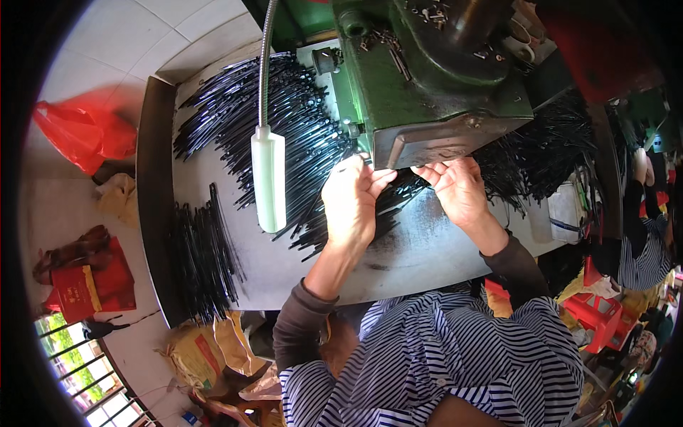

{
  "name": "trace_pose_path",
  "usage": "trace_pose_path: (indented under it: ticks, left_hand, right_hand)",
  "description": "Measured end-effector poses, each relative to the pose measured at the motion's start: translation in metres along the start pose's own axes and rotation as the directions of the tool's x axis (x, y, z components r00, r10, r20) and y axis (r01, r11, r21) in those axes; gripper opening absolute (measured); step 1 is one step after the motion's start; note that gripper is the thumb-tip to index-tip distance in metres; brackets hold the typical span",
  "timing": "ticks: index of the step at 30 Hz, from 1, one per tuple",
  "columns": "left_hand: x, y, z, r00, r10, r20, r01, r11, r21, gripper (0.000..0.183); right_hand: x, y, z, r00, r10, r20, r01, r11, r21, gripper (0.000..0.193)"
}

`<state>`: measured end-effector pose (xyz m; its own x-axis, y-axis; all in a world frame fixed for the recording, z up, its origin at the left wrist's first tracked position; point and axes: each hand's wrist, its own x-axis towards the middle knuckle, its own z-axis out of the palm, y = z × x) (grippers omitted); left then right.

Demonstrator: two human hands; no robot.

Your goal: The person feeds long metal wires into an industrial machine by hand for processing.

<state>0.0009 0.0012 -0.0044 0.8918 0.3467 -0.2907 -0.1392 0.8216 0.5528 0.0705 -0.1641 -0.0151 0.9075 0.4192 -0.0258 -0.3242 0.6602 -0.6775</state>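
Observation:
Both my hands are raised to the lower front edge of a green machine (441,107). My left hand (350,203) is brightly lit, its thumb and fingers closed together just below the machine's left corner. On the other side my right hand (459,191) is closed in a pinch under the front plate. Whatever lies between the fingertips is too small or hidden by the machine to make out. A large pile of thin black rods (267,121) spreads left of the machine and reaches past my left hand. More black rods (544,153) are heaped beyond my right hand.
A lamp (268,181) on a flexible metal neck hangs left of my left hand. A separate bundle of black rods (205,260) lies by the dark raised edge (155,192) of the metal table (420,263). Small metal bits lie atop the machine. Another person (644,249) is at far right.

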Motion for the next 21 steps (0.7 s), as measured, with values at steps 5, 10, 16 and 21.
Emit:
trace_pose_path:
  ticks: [5,10,16,21]
  left_hand:
    - [0.000,0.001,0.000,0.998,0.065,-0.004,-0.065,0.997,0.046,0.013]
    - [0.002,-0.003,-0.001,0.994,0.093,0.048,-0.096,0.994,0.047,0.014]
    - [0.002,-0.001,-0.009,0.997,0.082,0.006,-0.083,0.995,0.063,0.020]
    - [0.003,0.000,-0.001,0.997,0.079,-0.028,-0.076,0.992,0.097,0.020]
  right_hand:
    - [0.001,0.005,-0.007,0.998,-0.017,0.062,0.015,0.999,0.041,0.021]
    - [0.001,0.002,-0.002,1.000,-0.017,-0.010,0.017,1.000,-0.023,0.021]
    - [0.002,0.011,-0.007,1.000,-0.004,0.005,0.004,1.000,0.007,0.021]
    - [0.001,0.005,-0.006,0.999,-0.032,0.032,0.033,0.998,-0.045,0.019]
